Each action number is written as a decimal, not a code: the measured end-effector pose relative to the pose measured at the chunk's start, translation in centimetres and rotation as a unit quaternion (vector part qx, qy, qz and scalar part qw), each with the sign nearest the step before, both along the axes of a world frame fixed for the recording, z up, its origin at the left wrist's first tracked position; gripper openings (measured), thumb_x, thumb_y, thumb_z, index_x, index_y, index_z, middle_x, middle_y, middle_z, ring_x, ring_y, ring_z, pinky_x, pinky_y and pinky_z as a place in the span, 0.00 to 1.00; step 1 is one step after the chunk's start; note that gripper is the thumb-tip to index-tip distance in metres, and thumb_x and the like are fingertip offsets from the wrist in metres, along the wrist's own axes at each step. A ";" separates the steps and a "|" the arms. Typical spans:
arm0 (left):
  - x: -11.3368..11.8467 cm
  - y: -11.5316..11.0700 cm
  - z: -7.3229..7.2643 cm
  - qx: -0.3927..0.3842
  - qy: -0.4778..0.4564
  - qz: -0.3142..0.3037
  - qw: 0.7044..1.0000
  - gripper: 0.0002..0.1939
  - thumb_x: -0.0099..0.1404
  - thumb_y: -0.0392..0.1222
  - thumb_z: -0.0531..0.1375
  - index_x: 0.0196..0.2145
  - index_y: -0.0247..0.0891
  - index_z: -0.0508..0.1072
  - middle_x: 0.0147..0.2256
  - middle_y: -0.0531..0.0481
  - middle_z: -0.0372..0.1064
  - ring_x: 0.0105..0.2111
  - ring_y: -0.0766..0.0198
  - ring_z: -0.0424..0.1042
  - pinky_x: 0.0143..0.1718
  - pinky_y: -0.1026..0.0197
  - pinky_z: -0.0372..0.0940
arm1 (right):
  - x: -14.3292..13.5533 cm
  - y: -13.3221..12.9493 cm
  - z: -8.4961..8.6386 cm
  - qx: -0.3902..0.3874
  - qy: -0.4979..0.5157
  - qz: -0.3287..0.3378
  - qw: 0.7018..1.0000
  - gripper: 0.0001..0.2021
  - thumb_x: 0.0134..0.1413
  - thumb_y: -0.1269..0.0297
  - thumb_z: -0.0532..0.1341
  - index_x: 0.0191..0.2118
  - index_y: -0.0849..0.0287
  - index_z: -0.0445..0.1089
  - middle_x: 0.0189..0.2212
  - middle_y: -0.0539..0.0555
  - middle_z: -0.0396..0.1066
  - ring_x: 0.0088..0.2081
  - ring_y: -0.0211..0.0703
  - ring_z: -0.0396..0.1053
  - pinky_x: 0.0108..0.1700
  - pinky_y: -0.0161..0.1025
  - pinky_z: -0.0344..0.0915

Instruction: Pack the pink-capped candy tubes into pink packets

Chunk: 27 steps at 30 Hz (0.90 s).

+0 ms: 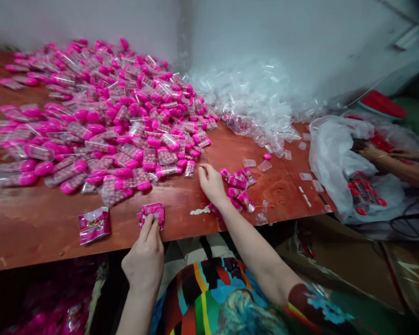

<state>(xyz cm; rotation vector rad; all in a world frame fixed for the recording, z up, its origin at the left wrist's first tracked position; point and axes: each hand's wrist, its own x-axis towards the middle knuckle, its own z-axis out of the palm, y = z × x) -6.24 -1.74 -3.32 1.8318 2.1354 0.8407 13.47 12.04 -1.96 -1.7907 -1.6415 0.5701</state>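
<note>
My left hand (145,258) is closed on a small stack of printed pink packets (153,211) at the table's front edge. To its left lies a larger shiny pink packet (94,226). My right hand (212,186) is over the table with its fingers bent and slightly apart, and nothing shows between them. Just left of its fingertips is a small clear container of pink balls (189,169). Several filled pink packets (238,181) lie beside and partly behind my right wrist. A large heap of clear, pink-capped bottles with pink balls (125,116) spreads beyond my hands.
Clear empty plastic containers (244,97) are piled against the wall, with a few loose ones on the red-brown table (181,200). At right, another person's hands (373,153) are at a white plastic bag (331,149) with red-capped items. Cardboard boxes (349,246) stand below.
</note>
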 end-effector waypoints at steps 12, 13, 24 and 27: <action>2.0 0.2 2.1 0.103 -0.044 -0.033 0.993 0.16 0.64 0.38 0.62 0.48 0.52 0.80 0.62 0.45 0.66 0.50 0.48 0.76 0.43 0.52 0.71 | -0.6 -0.2 0.7 -0.069 0.054 0.086 0.992 0.11 0.54 0.69 0.57 0.44 0.58 0.66 0.38 0.55 0.72 0.39 0.45 0.71 0.43 0.42 0.67; 2.3 0.4 2.2 0.117 -0.091 -0.033 0.988 0.15 0.64 0.38 0.62 0.47 0.52 0.80 0.60 0.45 0.69 0.51 0.48 0.75 0.47 0.51 0.70 | -0.4 -1.3 1.0 -0.087 0.142 0.104 0.981 0.11 0.53 0.68 0.57 0.44 0.57 0.65 0.34 0.52 0.71 0.34 0.42 0.70 0.38 0.39 0.66; 5.3 -1.5 2.2 0.017 -0.320 -0.046 0.946 0.09 0.64 0.43 0.63 0.40 0.40 0.80 0.39 0.46 0.75 0.34 0.61 0.74 0.40 0.60 0.68 | -0.3 -9.7 0.6 -0.216 0.509 0.111 0.826 0.21 0.46 0.54 0.71 0.35 0.57 0.59 0.18 0.40 0.62 0.20 0.30 0.58 0.25 0.30 0.55; 5.1 -1.5 2.8 -0.095 -0.502 0.016 0.860 0.12 0.61 0.47 0.66 0.41 0.40 0.74 0.30 0.54 0.72 0.18 0.71 0.62 0.20 0.66 0.58 | 0.7 -9.7 0.6 -0.229 0.474 0.128 0.841 0.21 0.46 0.56 0.71 0.39 0.56 0.61 0.20 0.40 0.64 0.20 0.31 0.60 0.24 0.30 0.56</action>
